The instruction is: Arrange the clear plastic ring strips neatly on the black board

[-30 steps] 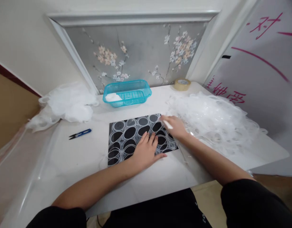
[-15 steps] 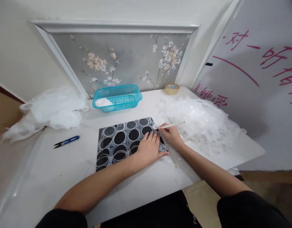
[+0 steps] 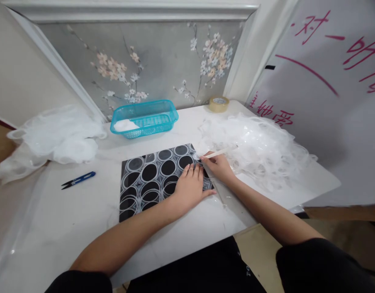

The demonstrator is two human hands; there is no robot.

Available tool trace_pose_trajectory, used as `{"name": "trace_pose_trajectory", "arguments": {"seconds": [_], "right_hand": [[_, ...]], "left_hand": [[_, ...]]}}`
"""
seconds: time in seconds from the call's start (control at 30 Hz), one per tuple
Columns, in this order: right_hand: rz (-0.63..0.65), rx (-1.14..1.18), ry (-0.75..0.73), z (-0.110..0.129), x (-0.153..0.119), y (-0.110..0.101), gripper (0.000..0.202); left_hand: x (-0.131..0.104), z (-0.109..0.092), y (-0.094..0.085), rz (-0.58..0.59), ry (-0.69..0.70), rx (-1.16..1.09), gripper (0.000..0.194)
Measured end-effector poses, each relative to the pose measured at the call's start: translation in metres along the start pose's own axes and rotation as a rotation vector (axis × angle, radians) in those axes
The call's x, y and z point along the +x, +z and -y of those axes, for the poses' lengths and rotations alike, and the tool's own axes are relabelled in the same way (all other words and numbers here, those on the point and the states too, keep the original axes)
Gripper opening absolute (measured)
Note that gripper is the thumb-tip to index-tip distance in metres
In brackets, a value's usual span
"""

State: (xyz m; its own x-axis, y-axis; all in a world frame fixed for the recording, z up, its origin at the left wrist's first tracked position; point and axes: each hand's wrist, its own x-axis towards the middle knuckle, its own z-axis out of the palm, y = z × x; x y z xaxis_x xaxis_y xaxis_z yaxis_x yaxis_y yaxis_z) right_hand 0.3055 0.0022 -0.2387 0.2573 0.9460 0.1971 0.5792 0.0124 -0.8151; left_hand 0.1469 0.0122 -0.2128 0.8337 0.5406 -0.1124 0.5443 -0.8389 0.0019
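Note:
A black sheet with grey and white ring patterns [image 3: 150, 172] lies on the white table. My left hand [image 3: 190, 187] rests flat on its right part, fingers spread, the thumb reaching past the right edge. Close beside it, my right hand [image 3: 218, 166] grips a thin white stick [image 3: 216, 153] near the sheet's upper right corner. A small whitish, clear piece [image 3: 197, 156] sits at the stick's lower end; its exact shape is too small to tell.
White translucent ring-edged material is heaped at the right [image 3: 254, 150] and left [image 3: 59, 134]. Blue snips [image 3: 79, 180] lie at the left. Behind stand a teal basket [image 3: 144, 131] holding something white and a tape roll [image 3: 218, 104].
The camera view has shifted, so the table items appear slightly higher and further left. Both hands keep nearly the same places on and beside the sheet.

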Motion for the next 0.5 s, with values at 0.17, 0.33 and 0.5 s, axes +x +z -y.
{"name": "trace_pose_trajectory", "arguments": {"seconds": [0.17, 0.33, 0.5], "right_hand": [[0.062, -0.211, -0.157, 0.009, -0.007, 0.004, 0.015], [-0.084, -0.527, -0.098, 0.016, 0.034, -0.039, 0.013], [-0.351, -0.598, 0.122, 0.013, 0.079, -0.104, 0.026]], "left_hand": [[0.0, 0.003, -0.001, -0.038, 0.037, -0.097, 0.097], [0.0, 0.01, 0.0, -0.01, 0.059, -0.132, 0.101], [-0.003, 0.016, -0.004, 0.031, 0.099, -0.141, 0.094]]}}
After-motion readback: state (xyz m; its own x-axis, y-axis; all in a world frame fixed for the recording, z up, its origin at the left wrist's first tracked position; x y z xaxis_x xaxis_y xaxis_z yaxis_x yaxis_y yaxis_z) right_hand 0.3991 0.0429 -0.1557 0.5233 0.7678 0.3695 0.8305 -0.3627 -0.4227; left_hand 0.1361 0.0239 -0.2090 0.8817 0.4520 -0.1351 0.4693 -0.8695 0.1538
